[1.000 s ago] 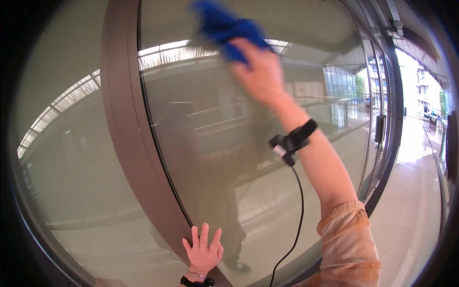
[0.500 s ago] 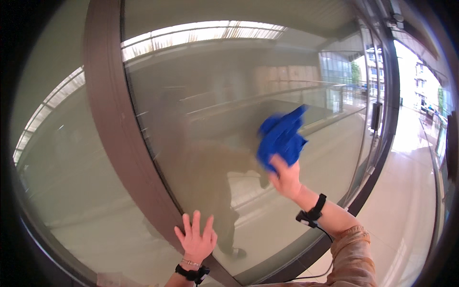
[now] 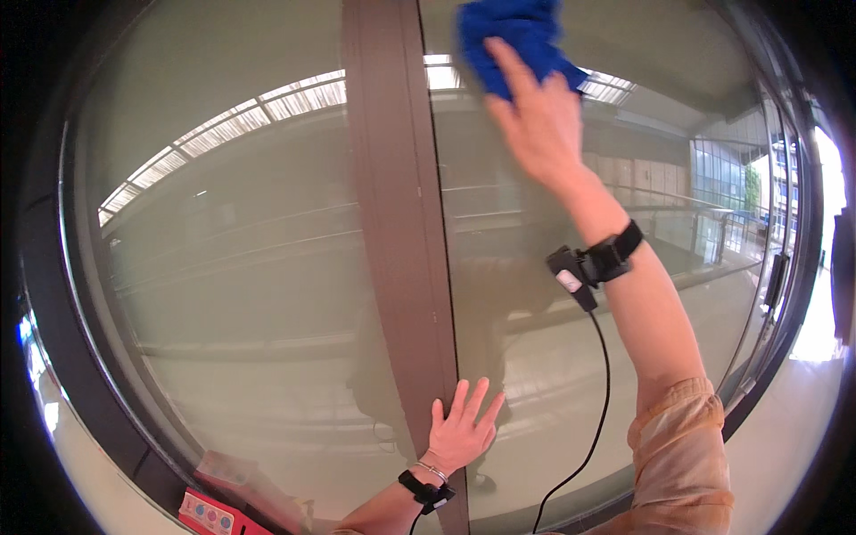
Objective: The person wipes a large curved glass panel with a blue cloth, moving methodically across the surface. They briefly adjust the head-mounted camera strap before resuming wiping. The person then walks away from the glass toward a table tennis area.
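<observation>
My right hand [image 3: 539, 125] presses a blue cloth [image 3: 517, 31] against the upper part of a large reflective glass pane [image 3: 571, 357]. Its arm is stretched upward, and the fingers lie over the lower part of the cloth. My left hand [image 3: 462, 428], fingers spread and holding nothing, rests low on the glass beside a brown vertical frame post [image 3: 397, 223]. Each wrist wears a black strap with a small device, and a black cable hangs from the right one.
Another glass pane [image 3: 241, 267] lies left of the post. A red box [image 3: 209, 515] stands at the lower left. Dark framing and a door handle [image 3: 776, 278] are on the right, beside a bright walkway with a shiny floor [image 3: 785, 419].
My right hand has swept the blue cloth upward to the top of the pane. The view has turned left, bringing the red box in. My left hand stays spread by the post.
</observation>
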`<control>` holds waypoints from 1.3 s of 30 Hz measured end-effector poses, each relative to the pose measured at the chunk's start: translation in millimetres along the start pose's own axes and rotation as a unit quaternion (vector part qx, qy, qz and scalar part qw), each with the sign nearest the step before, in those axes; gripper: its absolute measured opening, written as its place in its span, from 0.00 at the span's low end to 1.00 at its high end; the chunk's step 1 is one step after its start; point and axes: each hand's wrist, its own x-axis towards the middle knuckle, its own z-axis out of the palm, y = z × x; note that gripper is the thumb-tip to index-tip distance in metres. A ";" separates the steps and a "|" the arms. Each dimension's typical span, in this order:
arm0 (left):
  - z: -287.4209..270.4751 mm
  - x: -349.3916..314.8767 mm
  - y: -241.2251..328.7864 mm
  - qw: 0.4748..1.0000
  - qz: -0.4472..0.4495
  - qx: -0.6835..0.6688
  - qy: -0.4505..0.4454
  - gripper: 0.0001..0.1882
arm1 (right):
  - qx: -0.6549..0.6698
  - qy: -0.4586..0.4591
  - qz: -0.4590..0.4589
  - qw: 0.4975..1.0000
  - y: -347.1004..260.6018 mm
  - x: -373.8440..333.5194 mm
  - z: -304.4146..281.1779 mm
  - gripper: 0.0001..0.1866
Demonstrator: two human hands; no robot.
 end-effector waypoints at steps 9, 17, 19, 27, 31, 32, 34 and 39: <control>-5.3 -0.5 -7.0 1.000 0.002 -0.014 -0.001 0.30 | 0.087 -0.147 -0.352 0.920 -83.2 -112.1 -1.6 0.24; -7.4 0.0 -5.9 0.999 0.001 -0.030 -0.015 0.29 | 0.000 0.025 -0.169 0.985 -51.8 -29.0 9.8 0.25; -10.0 0.0 -9.1 1.000 -0.002 -0.027 -0.008 0.28 | 0.022 -0.039 -0.191 0.981 -69.0 -57.9 5.1 0.23; -9.2 -10.7 -6.8 0.987 -0.005 -0.161 -0.022 0.24 | 0.232 -0.219 -0.410 0.855 -74.4 -222.2 -27.2 0.05; -46.1 -2.0 10.5 0.984 0.048 -0.169 -0.036 0.20 | 0.091 -0.140 -0.280 0.945 -51.5 -186.6 -22.7 0.10; -50.5 -6.7 12.1 0.983 0.059 -0.170 -0.027 0.20 | 0.074 -0.076 -0.223 0.969 -56.1 -167.5 -19.4 0.12; -59.9 -13.5 14.5 0.983 0.049 -0.176 0.013 0.20 | 0.062 -0.081 -0.137 0.985 -69.6 -147.5 -22.9 0.11; -98.6 -20.1 -11.9 0.980 -0.025 -0.150 0.125 0.14 | 0.226 -0.191 -0.206 0.933 -95.6 -238.4 -28.2 0.09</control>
